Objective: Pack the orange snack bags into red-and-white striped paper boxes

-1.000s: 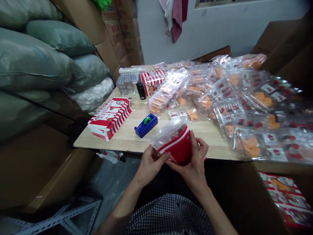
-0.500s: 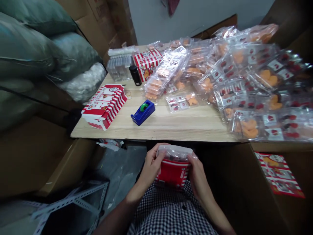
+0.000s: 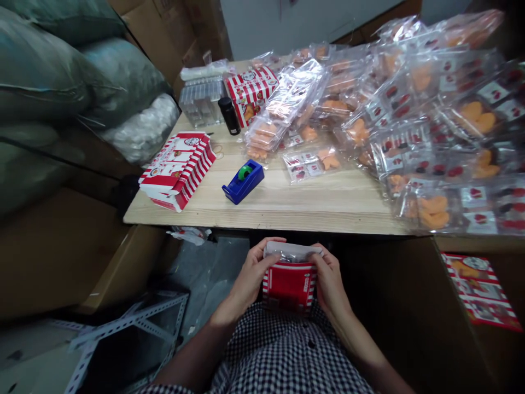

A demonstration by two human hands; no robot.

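Observation:
A red-and-white striped cardboard box (image 3: 289, 287) is held between both hands in front of my lap, below the table's front edge. Its top is open, and clear plastic packaging (image 3: 292, 257) shows in the mouth, with the white inside of a flap behind it. My left hand (image 3: 255, 271) grips the box's left side, thumb at the rim. On the right side, my right hand (image 3: 328, 276) is closed on it, thumb over the upper corner. What lies deeper inside the box is hidden.
On the wooden table (image 3: 311, 205) are a blue tape dispenser (image 3: 244, 183), flat striped boxes (image 3: 176, 169), a black bottle (image 3: 228, 116) and a standing striped box (image 3: 251, 93). Clear packs with orange pieces (image 3: 435, 210) heap the right side. Cardboard boxes (image 3: 479, 290) flank me.
The plastic has sunk lower in the box mouth, and my right thumb has shifted inward along the rim. The view has moved slightly; things on the table stay put.

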